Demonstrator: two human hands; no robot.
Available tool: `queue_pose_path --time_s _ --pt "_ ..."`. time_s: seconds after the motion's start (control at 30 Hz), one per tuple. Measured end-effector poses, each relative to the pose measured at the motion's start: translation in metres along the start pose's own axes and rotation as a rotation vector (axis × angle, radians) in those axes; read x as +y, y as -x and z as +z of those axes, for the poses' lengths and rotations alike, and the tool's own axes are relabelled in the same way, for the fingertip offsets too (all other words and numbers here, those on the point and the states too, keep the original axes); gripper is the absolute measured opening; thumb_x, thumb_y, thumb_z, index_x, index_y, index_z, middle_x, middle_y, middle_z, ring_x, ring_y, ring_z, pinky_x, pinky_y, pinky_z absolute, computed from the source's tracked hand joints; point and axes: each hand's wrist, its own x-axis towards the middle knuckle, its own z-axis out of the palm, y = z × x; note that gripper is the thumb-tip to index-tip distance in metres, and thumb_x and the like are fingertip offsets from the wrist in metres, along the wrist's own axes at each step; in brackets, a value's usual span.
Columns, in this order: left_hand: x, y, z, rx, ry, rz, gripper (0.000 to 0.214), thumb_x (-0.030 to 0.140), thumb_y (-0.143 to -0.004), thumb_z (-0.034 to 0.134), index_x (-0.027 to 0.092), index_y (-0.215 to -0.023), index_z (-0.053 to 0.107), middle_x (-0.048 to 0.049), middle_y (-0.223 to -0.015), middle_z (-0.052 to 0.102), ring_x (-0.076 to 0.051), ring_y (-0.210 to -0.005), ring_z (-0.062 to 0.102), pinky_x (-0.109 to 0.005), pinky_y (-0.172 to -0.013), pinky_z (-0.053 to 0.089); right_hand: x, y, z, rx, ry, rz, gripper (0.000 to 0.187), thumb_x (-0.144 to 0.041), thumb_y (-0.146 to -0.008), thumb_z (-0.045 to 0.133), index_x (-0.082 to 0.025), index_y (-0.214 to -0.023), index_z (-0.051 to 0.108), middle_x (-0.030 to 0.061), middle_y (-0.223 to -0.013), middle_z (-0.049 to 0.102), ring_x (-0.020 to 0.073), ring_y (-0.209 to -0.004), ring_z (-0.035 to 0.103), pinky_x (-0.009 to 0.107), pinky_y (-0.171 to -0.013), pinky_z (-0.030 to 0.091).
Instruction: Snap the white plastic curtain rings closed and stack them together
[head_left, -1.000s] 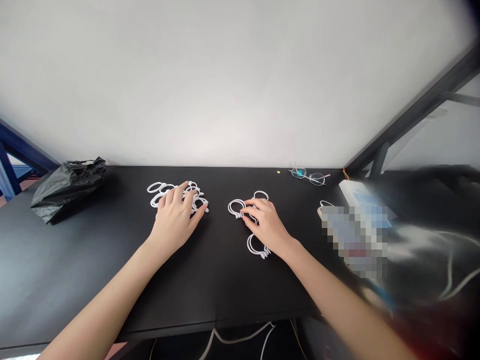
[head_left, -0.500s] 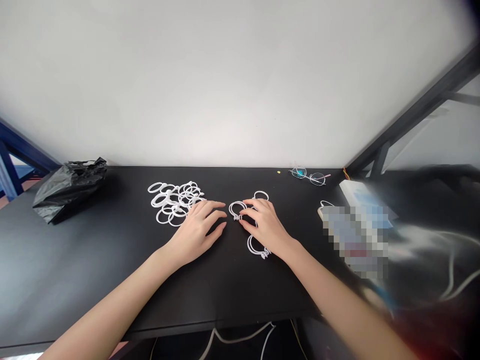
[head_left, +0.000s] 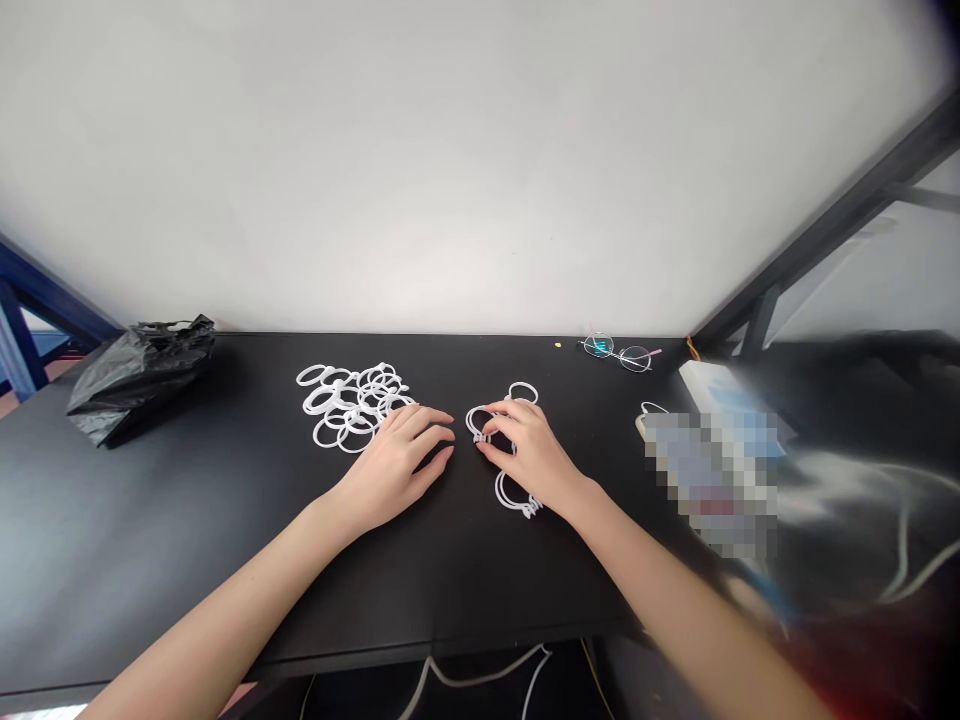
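A heap of white plastic rings (head_left: 345,398) lies on the black table (head_left: 187,520) at centre left. My left hand (head_left: 397,462) rests flat on the table just right of that heap, fingers stretched out and holding nothing. My right hand (head_left: 525,450) pinches one white ring (head_left: 478,422) with thumb and forefinger, a little above the table. Two more rings lie around that hand: one behind the fingers (head_left: 523,391), one by the wrist (head_left: 514,497).
A crumpled black plastic bag (head_left: 139,375) sits at the far left. A pair of glasses (head_left: 619,351) lies by the back wall. A white box and a blurred patch (head_left: 712,460) occupy the right side, with white cables (head_left: 907,560) beyond. A dark metal frame rises at right.
My left hand left the ring heap and slid right to lie flat near the right hand. My right hand kept its pinch on the ring and shifted it slightly right.
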Motion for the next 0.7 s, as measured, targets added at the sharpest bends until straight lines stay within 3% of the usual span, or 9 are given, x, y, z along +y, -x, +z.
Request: queue_pose_path --time_s 0.27,0.53,0.7 --pt "-0.0003 0.0007 0.0002 -0.012 -0.005 0.004 0.015 0.019 -0.098 0.047 0.019 -0.105 0.061 -0.0099 -0.117 0.064 -0.023 -0.106 0.057 -0.044 -0.098 0.044 -0.0009 0.0001 -0.0007 0.023 -0.054 -0.002 0.011 -0.013 -0.082 0.071 -0.021 -0.085 0.064 0.0074 -0.111 0.064 0.0279 -0.111 0.06 0.047 -0.096 0.05" --pt "-0.0018 0.0013 0.0008 -0.02 -0.008 0.005 0.015 0.019 -0.098 0.047 0.019 -0.104 0.061 -0.0095 -0.116 0.064 -0.023 -0.107 0.058 -0.043 -0.098 0.044 -0.001 0.0017 -0.0001 0.003 -0.033 0.033 0.018 -0.015 -0.083 0.07 -0.02 -0.1 0.066 0.0118 -0.134 0.056 0.0309 -0.121 0.057 0.051 -0.1 0.049" --pt "-0.0026 0.0009 0.002 -0.018 -0.01 0.011 0.015 0.02 -0.098 0.047 0.019 -0.103 0.062 -0.0092 -0.115 0.064 -0.023 -0.105 0.058 -0.043 -0.097 0.044 -0.0015 0.0007 0.0005 0.002 -0.046 0.014 0.021 -0.015 -0.083 0.07 -0.018 -0.103 0.066 0.0125 -0.129 0.062 0.0305 -0.121 0.056 0.051 -0.104 0.046"
